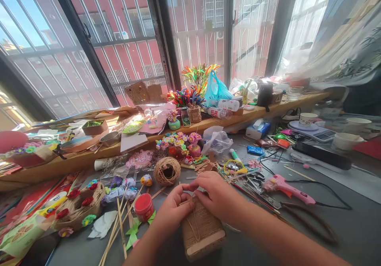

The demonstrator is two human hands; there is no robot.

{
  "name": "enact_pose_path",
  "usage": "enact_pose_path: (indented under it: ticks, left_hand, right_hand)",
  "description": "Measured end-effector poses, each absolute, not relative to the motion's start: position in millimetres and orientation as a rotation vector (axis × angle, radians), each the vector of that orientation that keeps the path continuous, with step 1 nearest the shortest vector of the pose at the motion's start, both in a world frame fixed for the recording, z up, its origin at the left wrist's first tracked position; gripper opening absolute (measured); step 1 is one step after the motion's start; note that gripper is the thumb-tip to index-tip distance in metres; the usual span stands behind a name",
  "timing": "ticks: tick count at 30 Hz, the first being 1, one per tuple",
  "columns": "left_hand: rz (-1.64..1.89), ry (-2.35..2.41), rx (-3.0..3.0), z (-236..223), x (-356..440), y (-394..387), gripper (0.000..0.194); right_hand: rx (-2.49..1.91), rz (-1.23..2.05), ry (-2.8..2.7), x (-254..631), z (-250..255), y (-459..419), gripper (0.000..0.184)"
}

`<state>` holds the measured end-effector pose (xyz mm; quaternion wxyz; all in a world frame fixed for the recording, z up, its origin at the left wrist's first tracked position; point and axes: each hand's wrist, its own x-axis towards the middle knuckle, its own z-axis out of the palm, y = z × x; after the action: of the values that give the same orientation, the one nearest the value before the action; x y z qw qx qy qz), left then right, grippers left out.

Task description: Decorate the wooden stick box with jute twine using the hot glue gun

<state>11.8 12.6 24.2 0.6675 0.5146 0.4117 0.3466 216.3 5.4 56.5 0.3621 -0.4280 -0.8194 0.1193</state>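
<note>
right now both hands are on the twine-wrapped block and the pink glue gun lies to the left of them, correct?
Not quite. Both hands, left hand and right hand, are on the twine-wrapped block, but the pink glue gun lies to their right, not their left. The head view shows it.

A home craft corner: twine ball (167, 171), glue gun (285, 186), paper flowers (178, 141).

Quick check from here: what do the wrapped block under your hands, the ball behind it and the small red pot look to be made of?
Wrapped block: coarse tan twine, likely jute, wound in rows, matte and fibrous; the bare front strip looks like pale wood or card. Both the left hand and right hand rest on it. Twine ball: same brown fibre, loosely wound. Red pot: glossy, probably plastic.
</note>
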Motion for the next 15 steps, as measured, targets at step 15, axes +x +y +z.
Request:
enact_pose_path:
  ticks: [15]
  left_hand:
    - [0.858,0.957,1.078,30,16,6,0.061]
  right_hand:
    - [-1.219,0.389,-2.121,221,43,-51,0.020]
